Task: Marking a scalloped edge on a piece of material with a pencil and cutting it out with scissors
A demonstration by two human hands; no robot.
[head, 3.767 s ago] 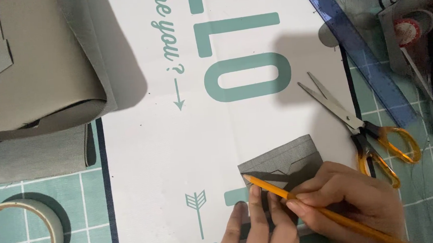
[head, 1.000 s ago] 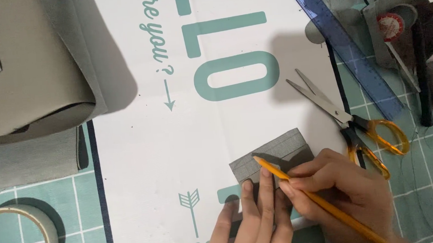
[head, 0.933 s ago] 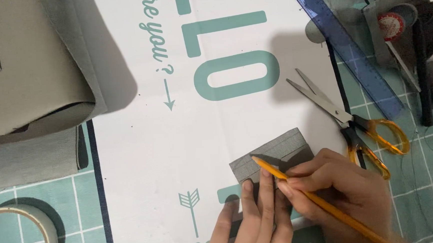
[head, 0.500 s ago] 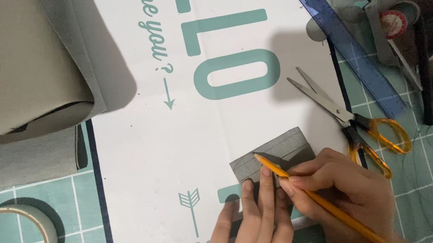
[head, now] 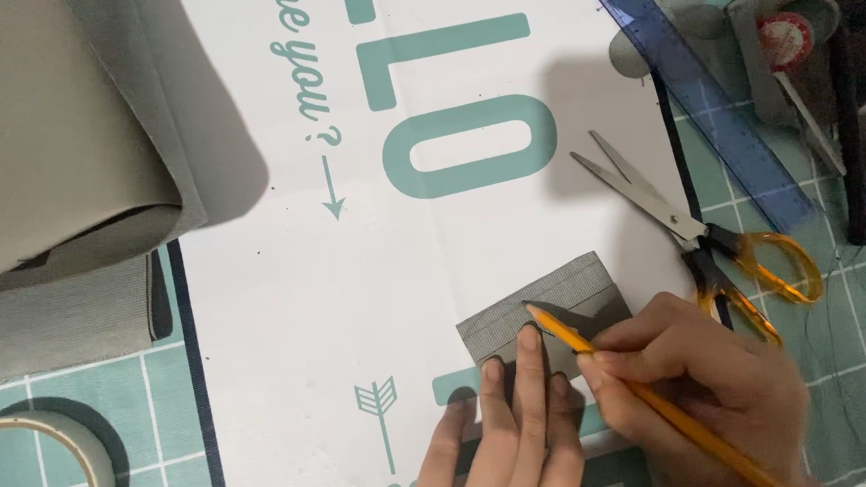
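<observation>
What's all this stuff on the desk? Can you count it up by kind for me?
Pencils: 1, the yellow pencil in the right hand
Grey fabric pieces: 1, the small grey piece under the left hand
Scissors: 1, orange-handled scissors
Rulers: 1, blue ruler
Tape rolls: 1, tape roll
Fabric rolls: 1, grey fabric roll
Total: 6

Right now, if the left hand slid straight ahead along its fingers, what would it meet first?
The left hand already presses the grey fabric piece. Past its far edge lies only the white printed sheet; the scissors sit off to the right, probably out of line.
</observation>
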